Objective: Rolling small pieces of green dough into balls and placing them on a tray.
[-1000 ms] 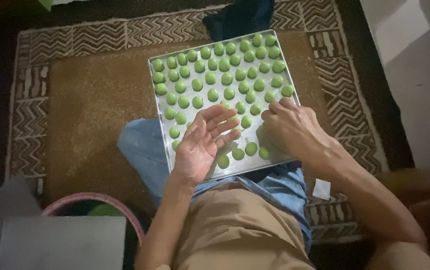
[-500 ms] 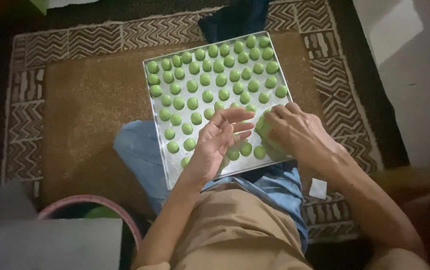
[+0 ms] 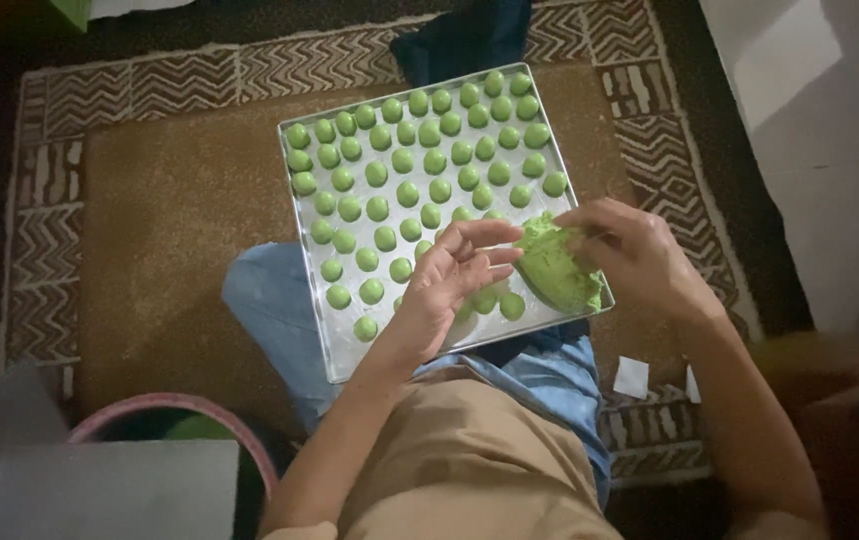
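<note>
The person is wearing a tan top (image 3: 470, 470) and light blue jeans (image 3: 280, 310); both forearms are showing bare, with no sleeves reaching them.

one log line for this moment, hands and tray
left hand: open, palm up over tray | right hand: on green dough lump | metal tray: rows of green dough balls | brown rug under tray

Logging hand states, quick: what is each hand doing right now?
Left hand: open, palm up, fingers spread over the metal tray, holding nothing visible.
Right hand: closed on the lump of green dough.
</note>
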